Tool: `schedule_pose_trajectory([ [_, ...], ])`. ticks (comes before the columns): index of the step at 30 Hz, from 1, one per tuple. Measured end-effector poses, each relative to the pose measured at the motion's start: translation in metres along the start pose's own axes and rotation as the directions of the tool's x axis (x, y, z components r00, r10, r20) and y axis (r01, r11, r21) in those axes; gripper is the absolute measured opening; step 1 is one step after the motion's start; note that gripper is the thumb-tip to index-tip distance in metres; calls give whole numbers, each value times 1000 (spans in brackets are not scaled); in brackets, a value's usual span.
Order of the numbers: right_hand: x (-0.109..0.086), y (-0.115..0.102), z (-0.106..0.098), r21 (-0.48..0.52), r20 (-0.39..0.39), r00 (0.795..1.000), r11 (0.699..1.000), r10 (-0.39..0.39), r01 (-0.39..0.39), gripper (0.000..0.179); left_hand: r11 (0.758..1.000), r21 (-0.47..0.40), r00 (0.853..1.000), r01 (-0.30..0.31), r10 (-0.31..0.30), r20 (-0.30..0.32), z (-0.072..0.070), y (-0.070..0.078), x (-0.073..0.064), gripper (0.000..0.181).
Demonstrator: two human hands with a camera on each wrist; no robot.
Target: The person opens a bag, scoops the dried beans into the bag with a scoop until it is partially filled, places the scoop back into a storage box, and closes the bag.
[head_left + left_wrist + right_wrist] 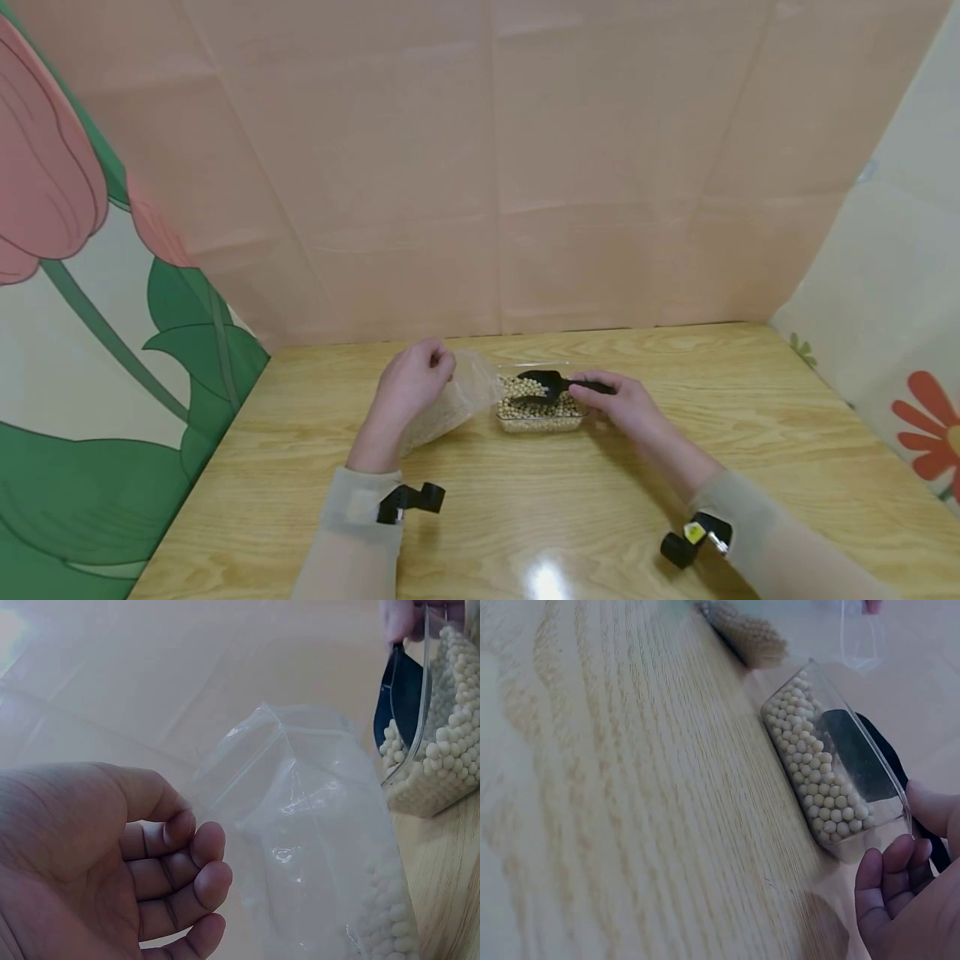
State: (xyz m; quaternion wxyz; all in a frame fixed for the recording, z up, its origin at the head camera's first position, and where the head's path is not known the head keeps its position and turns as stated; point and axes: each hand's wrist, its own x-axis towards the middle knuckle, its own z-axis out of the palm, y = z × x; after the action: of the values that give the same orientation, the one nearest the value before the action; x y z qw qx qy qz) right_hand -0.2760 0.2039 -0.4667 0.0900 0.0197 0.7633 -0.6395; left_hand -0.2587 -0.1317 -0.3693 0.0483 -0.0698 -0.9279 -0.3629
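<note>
Here, the right hand (624,407) grips a black scoop (553,384); the left hand (412,379) apparently pinches a bag (456,406) (clear, beans (386,911) inside).

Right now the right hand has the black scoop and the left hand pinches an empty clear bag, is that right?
Not quite: the clear bag isn't empty. The left wrist view shows pale beans in its lower part. The right hand does hold the black scoop, and the left hand pinches the bag.

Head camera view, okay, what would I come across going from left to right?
Pink tulip picture, left hand, plastic bag, clear box, right hand, red flower picture.
</note>
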Motion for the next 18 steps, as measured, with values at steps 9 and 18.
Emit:
schedule_pose_trajectory([
  [9, -3, 5, -2, 89, 0, 999, 995, -40, 40, 58, 1000, 6, 1000, 6, -6, 3, 0, 0, 0, 24],
  [18, -8, 2, -5, 222, 6, 999, 974, -45, 43, 39, 1000, -1, 1000, 10, -10, 7, -1, 3, -1, 25],
])
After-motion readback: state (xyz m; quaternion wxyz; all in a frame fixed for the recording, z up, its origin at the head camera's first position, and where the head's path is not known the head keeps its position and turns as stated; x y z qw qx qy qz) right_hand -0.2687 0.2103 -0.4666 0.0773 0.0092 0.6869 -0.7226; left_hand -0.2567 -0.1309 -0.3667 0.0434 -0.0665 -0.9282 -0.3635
